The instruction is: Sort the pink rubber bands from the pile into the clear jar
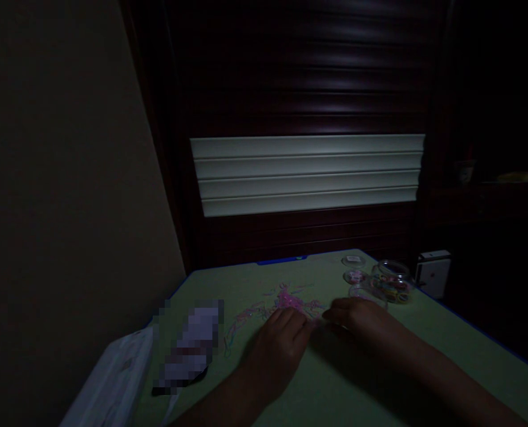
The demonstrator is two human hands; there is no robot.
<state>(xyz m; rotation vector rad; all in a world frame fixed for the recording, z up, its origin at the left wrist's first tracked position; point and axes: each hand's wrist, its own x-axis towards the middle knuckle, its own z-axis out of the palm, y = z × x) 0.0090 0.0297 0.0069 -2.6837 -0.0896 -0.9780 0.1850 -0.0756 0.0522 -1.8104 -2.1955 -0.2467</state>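
Observation:
A pile of small pink and pastel bands [287,300] lies loosely spread on the green tabletop [335,379]. At the pile's near edge is my left hand [285,341], its fingers bent together; what they hold, if anything, is too dark to tell. Just to the right, my right hand [350,317] is bent toward it, fingers closed, with a small pale pinkish thing between the two hands. Behind my right hand stands a clear round container [368,295], partly covered by the hand.
A clear jar of colourful bands [393,283] stands at the right edge, beside a small round container [355,276] and a clear lid [353,261]. On the left are a pixelated object [193,344] and a white box [113,376]. A slatted panel rises behind.

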